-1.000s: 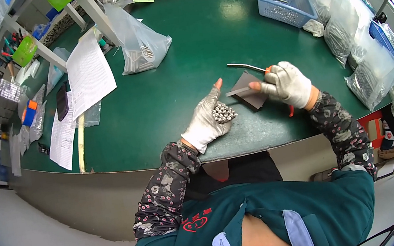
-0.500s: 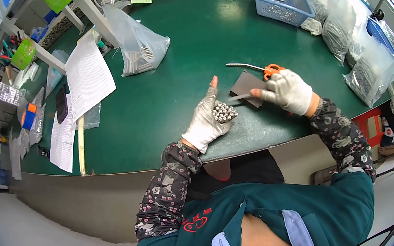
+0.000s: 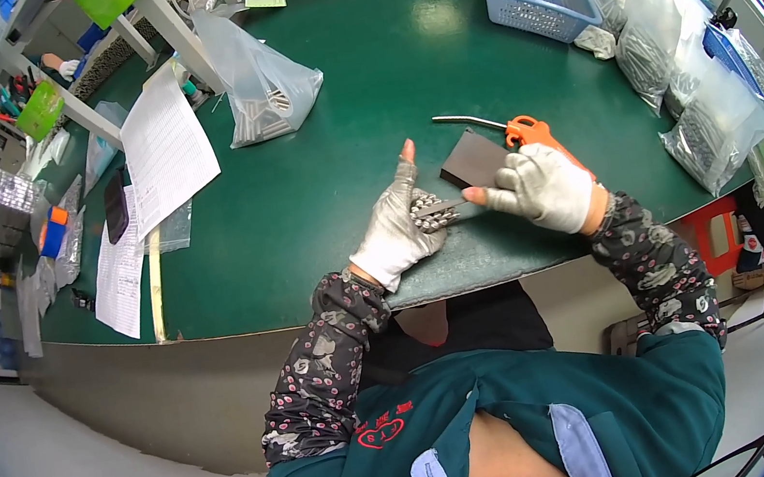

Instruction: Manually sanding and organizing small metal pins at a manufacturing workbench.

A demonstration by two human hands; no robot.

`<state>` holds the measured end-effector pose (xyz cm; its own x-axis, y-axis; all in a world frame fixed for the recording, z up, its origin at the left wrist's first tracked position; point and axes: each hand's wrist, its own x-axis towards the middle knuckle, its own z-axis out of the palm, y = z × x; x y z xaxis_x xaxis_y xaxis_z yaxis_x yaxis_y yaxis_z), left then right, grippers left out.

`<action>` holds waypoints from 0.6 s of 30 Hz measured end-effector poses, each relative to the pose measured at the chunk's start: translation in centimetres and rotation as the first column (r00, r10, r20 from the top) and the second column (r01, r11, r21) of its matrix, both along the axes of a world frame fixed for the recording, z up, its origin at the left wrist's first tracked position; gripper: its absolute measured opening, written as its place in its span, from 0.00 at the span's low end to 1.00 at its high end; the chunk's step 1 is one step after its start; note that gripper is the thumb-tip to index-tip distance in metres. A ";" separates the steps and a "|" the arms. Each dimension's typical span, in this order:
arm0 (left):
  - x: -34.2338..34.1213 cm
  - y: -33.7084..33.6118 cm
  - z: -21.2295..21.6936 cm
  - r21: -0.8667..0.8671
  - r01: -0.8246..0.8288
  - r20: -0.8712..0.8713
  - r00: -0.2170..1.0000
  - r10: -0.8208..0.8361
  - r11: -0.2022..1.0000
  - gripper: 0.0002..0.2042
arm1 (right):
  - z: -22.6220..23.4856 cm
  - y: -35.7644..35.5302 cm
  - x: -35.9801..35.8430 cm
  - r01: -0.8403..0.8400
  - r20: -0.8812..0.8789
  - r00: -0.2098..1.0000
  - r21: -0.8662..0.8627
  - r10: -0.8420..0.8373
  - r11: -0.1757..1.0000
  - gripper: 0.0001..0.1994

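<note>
My left hand (image 3: 392, 237), in a white glove with a bare thumb tip, is closed around a bundle of small metal rods (image 3: 430, 220). Their round shiny ends face right, and the thumb sticks up. My right hand (image 3: 544, 192), gloved alike, pinches a thin flat metal strip (image 3: 446, 206) between thumb and fingers. The strip's far end lies across the rod ends; whether it presses on them I cannot tell. Just beyond the right hand lies a dark grey-brown block (image 3: 471, 162). An orange air blow gun (image 3: 533, 131) with a bent metal nozzle rests beside it, partly covered by that hand.
A clear bag of white tubes (image 3: 270, 103) stands at the back left, near printed sheets (image 3: 170, 151) and a dark phone (image 3: 116, 207). A blue plastic basket (image 3: 536, 17) sits at the back right. Filled plastic bags (image 3: 715, 138) line the right edge of the green table (image 3: 297, 192).
My right hand has moved left, bringing the strip over the rod ends. More of the orange air blow gun shows. The whole view has shifted slightly.
</note>
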<state>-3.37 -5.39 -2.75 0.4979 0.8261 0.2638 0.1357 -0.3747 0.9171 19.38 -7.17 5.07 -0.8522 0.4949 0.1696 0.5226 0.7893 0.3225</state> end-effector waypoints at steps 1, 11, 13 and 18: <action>0.2 -0.1 0.0 0.005 0.004 0.014 1.000 -0.004 1.000 0.51 | 0.3 0.4 1.0 0.003 -0.009 1.000 0.046 -0.002 0.999 0.26; 0.2 0.0 -0.3 -0.088 0.037 0.034 0.999 -0.034 0.995 0.51 | 0.0 1.2 2.3 0.016 -0.022 1.000 0.104 -0.014 0.994 0.25; 0.2 -0.1 0.5 -0.032 0.021 0.034 0.999 -0.020 0.999 0.51 | 0.5 0.7 2.2 0.043 -0.027 0.999 0.146 -0.039 0.988 0.24; 0.1 -0.1 0.4 -0.067 0.022 0.019 1.000 -0.020 0.998 0.50 | -0.4 0.2 0.9 -0.046 0.079 0.996 0.023 0.045 0.999 0.25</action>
<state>-3.25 -5.51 -2.36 0.5109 0.8316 0.2178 0.1110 -0.3151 0.9426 20.28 -6.97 4.62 -0.8849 0.4518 0.1130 0.4586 0.8030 0.3807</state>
